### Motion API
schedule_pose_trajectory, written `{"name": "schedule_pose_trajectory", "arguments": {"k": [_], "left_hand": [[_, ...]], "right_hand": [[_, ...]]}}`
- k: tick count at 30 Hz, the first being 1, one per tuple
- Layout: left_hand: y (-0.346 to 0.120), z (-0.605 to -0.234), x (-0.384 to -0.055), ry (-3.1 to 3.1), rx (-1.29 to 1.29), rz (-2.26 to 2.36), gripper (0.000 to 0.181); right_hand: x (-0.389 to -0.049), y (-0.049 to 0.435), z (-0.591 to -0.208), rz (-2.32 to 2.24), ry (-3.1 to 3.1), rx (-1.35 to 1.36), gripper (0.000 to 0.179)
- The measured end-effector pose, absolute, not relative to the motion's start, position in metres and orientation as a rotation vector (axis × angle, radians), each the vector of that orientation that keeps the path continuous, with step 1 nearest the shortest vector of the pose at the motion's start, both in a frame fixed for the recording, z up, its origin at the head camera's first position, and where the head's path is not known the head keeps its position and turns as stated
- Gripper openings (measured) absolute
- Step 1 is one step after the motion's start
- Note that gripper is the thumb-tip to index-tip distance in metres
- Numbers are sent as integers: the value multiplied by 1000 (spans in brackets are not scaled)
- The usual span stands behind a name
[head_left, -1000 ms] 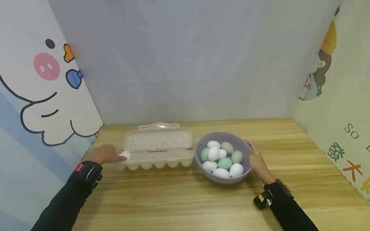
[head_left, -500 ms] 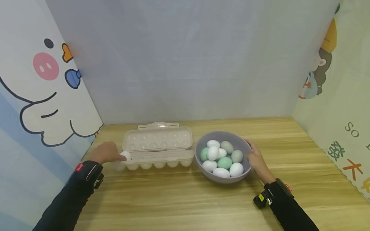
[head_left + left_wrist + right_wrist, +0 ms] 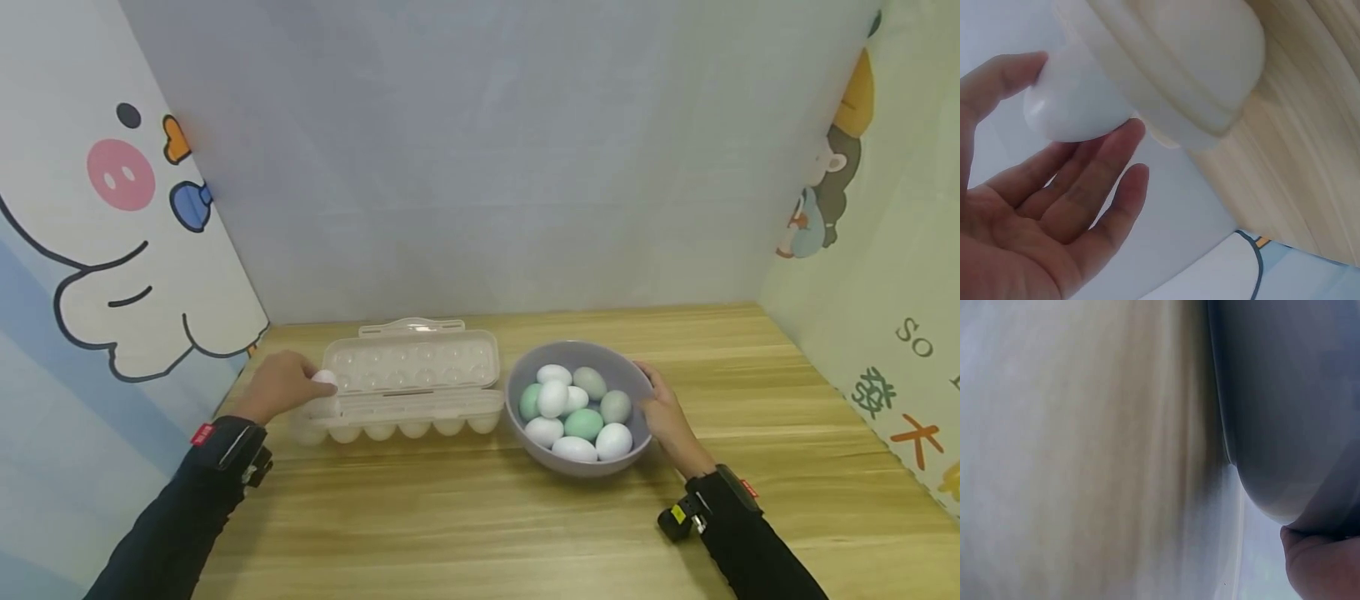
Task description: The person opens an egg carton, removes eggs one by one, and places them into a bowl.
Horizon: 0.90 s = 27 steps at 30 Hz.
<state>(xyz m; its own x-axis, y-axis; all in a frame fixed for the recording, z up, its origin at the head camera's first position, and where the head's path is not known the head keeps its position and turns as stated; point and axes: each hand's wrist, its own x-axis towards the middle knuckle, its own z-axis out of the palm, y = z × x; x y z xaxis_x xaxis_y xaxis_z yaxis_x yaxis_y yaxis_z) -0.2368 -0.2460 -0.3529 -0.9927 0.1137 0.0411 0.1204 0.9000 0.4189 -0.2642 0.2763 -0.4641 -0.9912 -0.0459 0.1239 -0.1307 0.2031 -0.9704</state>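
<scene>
My left hand [image 3: 281, 386] pinches a white egg [image 3: 324, 378] between thumb and fingertips at the left end of a clear plastic egg carton [image 3: 420, 408]. In the left wrist view, the carton's edge [image 3: 1147, 81] partly hides that egg [image 3: 1075, 97], so I cannot tell whether it touches a cup. The carton's lid [image 3: 412, 362] is folded back, away from me. My right hand [image 3: 670, 421] grips the right rim of a grey bowl [image 3: 532, 446]. Inside the bowl lie several white, pale green and grey-green eggs [image 3: 583, 425]. Its thumb [image 3: 1316, 562] shows against the bowl wall in the right wrist view.
Carton and bowl stand side by side on a wood-grain table [image 3: 450, 525]. A plain grey backdrop [image 3: 480, 167] rises behind it. Printed cartoon panels flank the table, one on the left [image 3: 75, 275] and one on the right [image 3: 862, 292].
My left hand has moved up and slightly back with the white egg, from the carton's front left end toward its back left. The right hand and bowl have stayed in place.
</scene>
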Motion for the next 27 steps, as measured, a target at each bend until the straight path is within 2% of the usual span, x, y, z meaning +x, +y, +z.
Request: {"name": "schedule_pose_trajectory", "arguments": {"k": [6,12,16,22,27], "left_hand": [[-225,-345,-241,-3001,-221,-767,40],[-188,-336,-248,-2924,-355,-860,44],[-150,-325,-253,-2880,-492,-926,42],[-85,-312,-264,-2821,-711,-1067,28],[-30,-307,-269,-2863,-822,-1006,24]], "right_hand": [[-261,275,-461,1928,-2381,180,67],[-261,274,-459,1919,-2388,173,68],[-259,272,-454,1914,-2385,191,69],[-256,271,-451,1918,-2363,234,70],[-254,269,-448,1947,-2336,239,70]]}}
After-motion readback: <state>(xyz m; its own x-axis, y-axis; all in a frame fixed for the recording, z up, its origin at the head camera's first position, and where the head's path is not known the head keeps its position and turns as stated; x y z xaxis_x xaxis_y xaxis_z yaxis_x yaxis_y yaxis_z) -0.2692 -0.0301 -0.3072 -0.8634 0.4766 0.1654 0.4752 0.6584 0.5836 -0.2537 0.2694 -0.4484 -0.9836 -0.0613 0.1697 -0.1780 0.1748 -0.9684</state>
